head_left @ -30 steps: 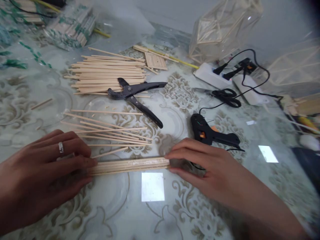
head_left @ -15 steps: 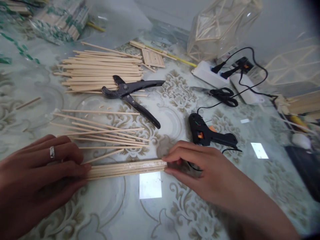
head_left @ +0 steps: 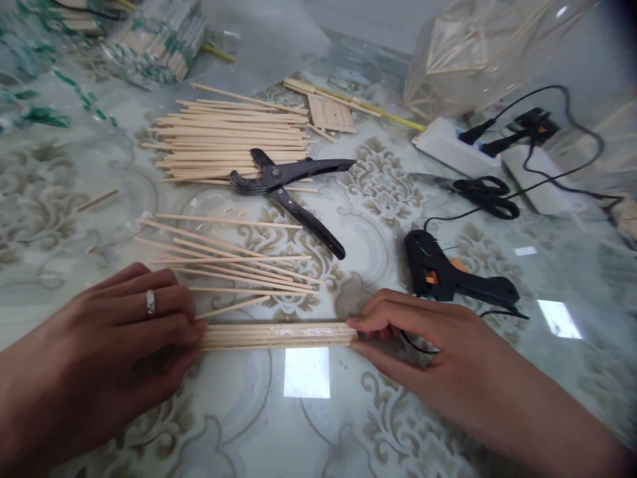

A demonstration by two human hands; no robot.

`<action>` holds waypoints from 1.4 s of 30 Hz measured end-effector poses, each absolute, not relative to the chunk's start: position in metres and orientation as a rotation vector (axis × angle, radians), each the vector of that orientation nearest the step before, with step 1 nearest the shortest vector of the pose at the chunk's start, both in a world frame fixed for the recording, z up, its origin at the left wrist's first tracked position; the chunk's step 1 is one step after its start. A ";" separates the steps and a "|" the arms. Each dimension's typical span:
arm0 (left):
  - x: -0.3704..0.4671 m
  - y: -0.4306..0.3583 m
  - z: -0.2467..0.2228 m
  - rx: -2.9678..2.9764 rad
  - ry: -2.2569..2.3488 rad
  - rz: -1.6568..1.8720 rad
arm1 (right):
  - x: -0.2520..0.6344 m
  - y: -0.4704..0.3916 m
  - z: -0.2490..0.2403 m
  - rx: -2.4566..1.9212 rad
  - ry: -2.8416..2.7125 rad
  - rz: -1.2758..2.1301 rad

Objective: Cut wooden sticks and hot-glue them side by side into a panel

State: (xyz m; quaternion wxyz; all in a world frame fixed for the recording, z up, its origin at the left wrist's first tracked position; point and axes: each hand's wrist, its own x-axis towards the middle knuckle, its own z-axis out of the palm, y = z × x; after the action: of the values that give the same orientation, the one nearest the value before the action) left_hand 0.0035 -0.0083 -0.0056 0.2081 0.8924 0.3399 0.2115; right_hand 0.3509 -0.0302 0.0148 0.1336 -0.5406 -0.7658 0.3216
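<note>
A flat strip of wooden sticks [head_left: 279, 335], laid side by side, lies across the near part of the table, with a shiny film along its upper side. My left hand [head_left: 134, 338], wearing a ring, pinches the strip's left end. At its right end my right hand [head_left: 413, 338] grips it between thumb and fingers. Just beyond the strip several loose wooden sticks [head_left: 239, 259] lie criss-crossed. Past my right hand rests a black hot glue gun [head_left: 452, 272], its cord running behind the fingers.
Black cutters [head_left: 293, 186] lie against a large pile of sticks [head_left: 233, 136]. Black scissors [head_left: 478, 192] sit near a white power strip [head_left: 455, 146] with cords. Wrapped stick bundles [head_left: 154, 43], a small stick panel [head_left: 331, 113] and a plastic-covered stick frame [head_left: 458, 53] stand farther back.
The view has shifted left, so everything appears farther right. The strip now looks more level. Both hands keep their hold on its ends.
</note>
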 end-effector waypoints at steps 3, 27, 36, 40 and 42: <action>0.004 -0.010 -0.001 2.485 0.895 0.491 | 0.352 -0.030 0.012 -1.560 -2.235 0.910; 0.007 -0.006 0.002 2.519 0.776 0.475 | 0.350 -0.028 0.013 -1.522 -2.253 0.887; 0.014 -0.004 -0.004 2.551 0.752 0.497 | 0.348 -0.029 0.016 -1.535 -2.212 0.939; 0.016 -0.001 -0.004 2.547 0.734 0.471 | 0.348 -0.029 0.016 -1.536 -2.212 0.942; 0.019 0.001 -0.002 2.550 0.732 0.442 | 0.348 -0.029 0.015 -1.537 -2.215 0.943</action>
State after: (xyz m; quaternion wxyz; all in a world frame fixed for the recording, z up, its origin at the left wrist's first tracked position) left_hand 0.0190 0.0011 -0.0019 0.2241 0.9240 0.2652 0.1602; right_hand 0.3484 -0.0287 0.0151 0.1422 -0.5326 -0.7676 0.3269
